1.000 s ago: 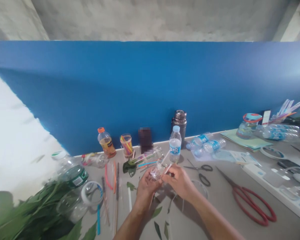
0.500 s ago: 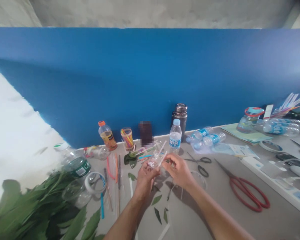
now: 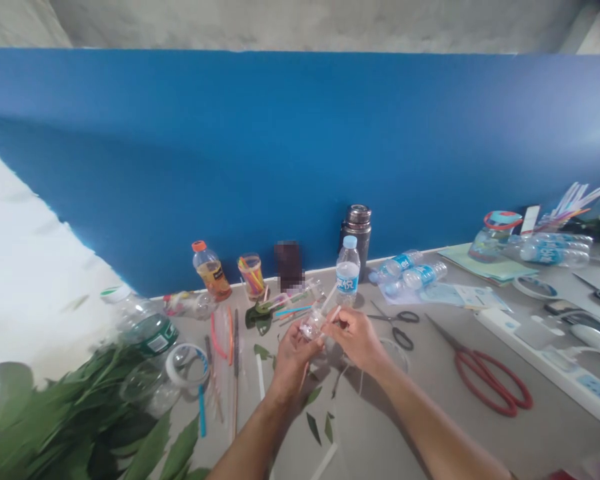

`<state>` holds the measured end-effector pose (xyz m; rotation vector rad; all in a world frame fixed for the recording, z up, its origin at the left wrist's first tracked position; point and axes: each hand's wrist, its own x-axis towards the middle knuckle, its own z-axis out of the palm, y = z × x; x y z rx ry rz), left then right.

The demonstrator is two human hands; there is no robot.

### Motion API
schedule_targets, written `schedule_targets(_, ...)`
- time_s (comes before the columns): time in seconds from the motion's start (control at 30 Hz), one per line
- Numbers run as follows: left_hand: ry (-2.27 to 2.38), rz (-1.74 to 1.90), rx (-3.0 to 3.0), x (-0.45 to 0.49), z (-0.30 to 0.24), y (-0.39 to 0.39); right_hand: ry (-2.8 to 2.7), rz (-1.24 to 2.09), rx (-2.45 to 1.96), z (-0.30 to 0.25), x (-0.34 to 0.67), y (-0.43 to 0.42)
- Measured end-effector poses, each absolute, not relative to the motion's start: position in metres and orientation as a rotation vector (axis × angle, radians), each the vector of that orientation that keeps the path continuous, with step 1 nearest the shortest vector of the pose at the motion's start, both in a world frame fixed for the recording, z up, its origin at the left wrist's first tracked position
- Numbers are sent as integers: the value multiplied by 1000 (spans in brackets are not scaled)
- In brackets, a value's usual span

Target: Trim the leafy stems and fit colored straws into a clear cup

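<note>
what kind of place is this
Likely a craft workshop reusing plastic: red-handled scissors, plastic water bottles lying down, and a cup of coloured straw pieces sit near cut leaves.

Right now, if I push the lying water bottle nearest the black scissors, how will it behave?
The lying water bottle will probably roll, since it rests on its round side on the table with nothing visibly blocking it. Its thin clear plastic likely feels light and dents easily, though how much water it holds is hard to tell.
</note>
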<state>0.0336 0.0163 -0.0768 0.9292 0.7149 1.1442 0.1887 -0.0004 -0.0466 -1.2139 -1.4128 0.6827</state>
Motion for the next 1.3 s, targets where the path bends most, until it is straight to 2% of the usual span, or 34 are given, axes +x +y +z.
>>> schedule_targets(0.27, 688, 1148, 917, 32, -80, 20, -1508, 671, -1304, -38, 190, -3)
schedule_targets(0.97, 710, 1133, 1043, 32, -67, 13, -1598, 584, -1242, -40, 196, -2)
schedule_targets(1.3, 690, 1077, 1027, 30, -77, 12, -1562, 532, -1214, -41, 191, -1)
